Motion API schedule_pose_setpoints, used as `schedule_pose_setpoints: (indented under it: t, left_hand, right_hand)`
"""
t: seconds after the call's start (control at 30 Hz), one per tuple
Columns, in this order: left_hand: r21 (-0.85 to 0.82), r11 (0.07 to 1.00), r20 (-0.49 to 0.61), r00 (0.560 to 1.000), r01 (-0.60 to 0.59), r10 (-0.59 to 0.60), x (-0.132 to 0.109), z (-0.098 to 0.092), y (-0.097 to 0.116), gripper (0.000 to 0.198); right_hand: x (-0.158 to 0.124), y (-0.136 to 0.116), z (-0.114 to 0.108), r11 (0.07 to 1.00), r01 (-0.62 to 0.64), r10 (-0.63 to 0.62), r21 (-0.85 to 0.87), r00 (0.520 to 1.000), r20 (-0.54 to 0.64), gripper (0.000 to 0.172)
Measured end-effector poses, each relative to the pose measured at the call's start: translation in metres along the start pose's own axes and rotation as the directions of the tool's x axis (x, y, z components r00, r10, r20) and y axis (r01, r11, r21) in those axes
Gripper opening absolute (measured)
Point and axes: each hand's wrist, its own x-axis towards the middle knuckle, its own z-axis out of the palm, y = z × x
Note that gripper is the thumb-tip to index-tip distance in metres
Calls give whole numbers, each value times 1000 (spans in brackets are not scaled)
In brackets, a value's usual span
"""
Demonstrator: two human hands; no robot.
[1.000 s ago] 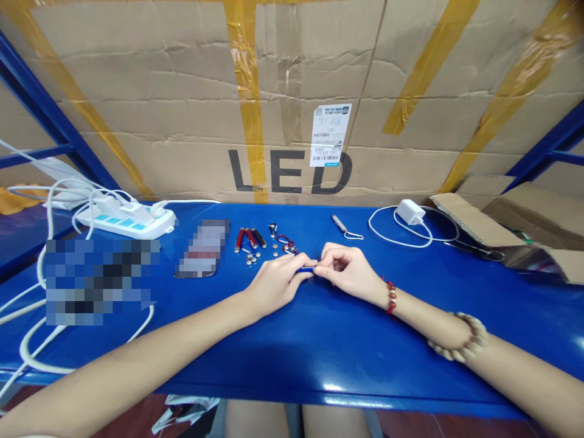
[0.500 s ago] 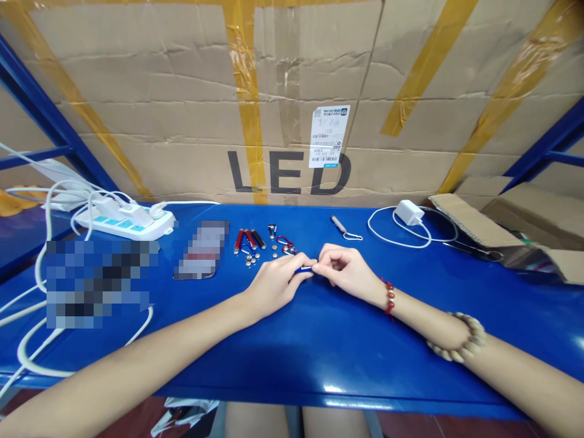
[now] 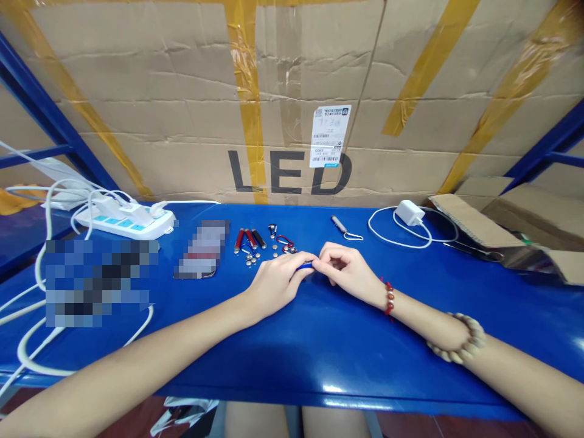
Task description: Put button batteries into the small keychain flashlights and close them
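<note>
My left hand point(image 3: 277, 281) and my right hand point(image 3: 347, 271) meet over the blue table point(image 3: 319, 340), both pinched on a small blue tube point(image 3: 305, 266) held level between them. My right fingertips close on its right end, my left fingers wrap its left part. Just behind my left hand lie two red tubes point(image 3: 244, 238) and a dark one, several small round button cells point(image 3: 252, 258), a red clip ring point(image 3: 286, 242) and a small metal cap point(image 3: 272, 229). A silver tube with a cord loop point(image 3: 341, 225) lies behind my right hand.
A white power strip point(image 3: 125, 219) with plugs and white cables sits at the back left. A white charger point(image 3: 409, 212) with a coiled cable lies back right, beside flat cardboard point(image 3: 460, 216). A cardboard wall marked LED closes the back.
Both hands stay on the blue tube. My fingers shifted slightly and the tube rose a little between them.
</note>
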Motion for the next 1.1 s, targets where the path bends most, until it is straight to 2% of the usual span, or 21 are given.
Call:
schedule_pose_setpoints:
  t: [0.1,0.27,0.47,0.63,0.8,1.1]
  left_hand:
    - [9,999,-13,999,50,-50,0,0,0,20]
    - [-28,994,-25,994,110,-110,1,0,-1,20]
    - [-82,989,-5,992,123,-123,0,0,-2,19]
    - [-146,985,15,995,96,-95,1,1,-5,17]
    - [-182,979,56,995,89,-80,0,1,-5,14]
    - [-219,971,100,993,91,-71,-1,0,-3,9]
  right_hand:
    - [0,-1,1,999,17,-18,-34,999,-34,32]
    - [0,1,1,999,37,-42,-38,985,-166,22]
    - [1,3,-2,988,152,-152,-19,968,-201,16]
    - [1,3,-2,995,101,-97,14,980,-173,17]
    - [1,5,-2,991,113,-104,66,985,-135,17]
    - [0,1,-5,982,182,-186,-52,980,-72,21]
